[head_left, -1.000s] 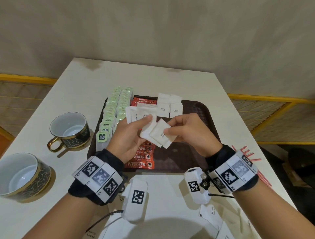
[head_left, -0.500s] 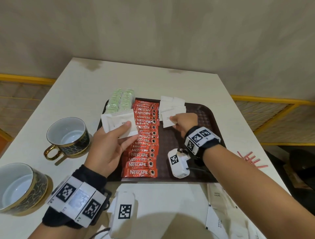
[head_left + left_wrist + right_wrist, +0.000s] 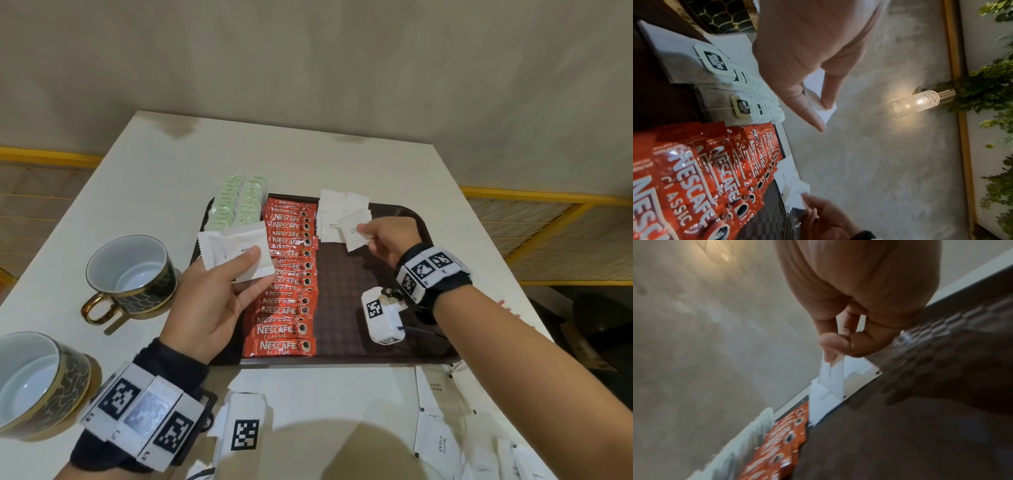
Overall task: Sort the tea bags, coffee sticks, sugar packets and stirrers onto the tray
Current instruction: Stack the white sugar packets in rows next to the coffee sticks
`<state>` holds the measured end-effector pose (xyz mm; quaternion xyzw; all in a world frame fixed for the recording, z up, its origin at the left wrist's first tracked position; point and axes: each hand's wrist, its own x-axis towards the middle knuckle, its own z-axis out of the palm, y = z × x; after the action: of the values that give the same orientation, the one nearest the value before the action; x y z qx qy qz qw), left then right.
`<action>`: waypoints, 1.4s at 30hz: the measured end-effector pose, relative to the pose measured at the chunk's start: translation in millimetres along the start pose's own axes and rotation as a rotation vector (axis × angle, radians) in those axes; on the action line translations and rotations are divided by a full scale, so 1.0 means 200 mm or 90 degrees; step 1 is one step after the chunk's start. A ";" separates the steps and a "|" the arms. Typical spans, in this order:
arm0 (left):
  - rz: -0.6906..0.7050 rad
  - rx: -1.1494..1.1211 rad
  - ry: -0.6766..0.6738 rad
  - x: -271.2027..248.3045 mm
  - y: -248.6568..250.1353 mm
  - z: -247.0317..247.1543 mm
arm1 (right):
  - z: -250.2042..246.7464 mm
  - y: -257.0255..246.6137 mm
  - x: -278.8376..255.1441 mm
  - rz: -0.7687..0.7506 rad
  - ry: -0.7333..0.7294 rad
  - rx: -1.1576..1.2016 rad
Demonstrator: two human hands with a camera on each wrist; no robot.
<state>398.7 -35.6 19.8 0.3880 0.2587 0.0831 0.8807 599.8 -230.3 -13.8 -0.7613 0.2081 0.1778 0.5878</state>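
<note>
Right hand (image 3: 388,240) slightly nearer, pinching plain white sugar packet (image 3: 354,231); left hand (image 3: 219,294) gripping stack (image 3: 236,255).

The right hand (image 3: 388,240), a second ago meeting the left hand (image 3: 212,301) over the tray's (image 3: 370,354) middle, now reaches to the far sugar pile (image 3: 334,219), pinching one packet (image 3: 354,233), while the left draws back with its stack (image 3: 236,255).
</note>
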 end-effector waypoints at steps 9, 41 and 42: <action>-0.013 0.016 0.003 0.01 -0.02 0.00 | -0.05 0.00 0.10 -0.082 0.028 -0.255; -0.005 0.015 0.032 0.01 -0.05 0.01 | 0.16 -0.15 0.08 -0.635 -0.224 -0.911; -0.002 0.016 0.034 0.02 -0.04 0.01 | 0.17 -0.15 0.09 -0.637 -0.225 -0.922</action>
<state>401.9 -41.4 13.4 0.3965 0.2835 0.0883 0.8687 629.8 -192.7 -6.0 -0.9086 -0.4046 0.1031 -0.0044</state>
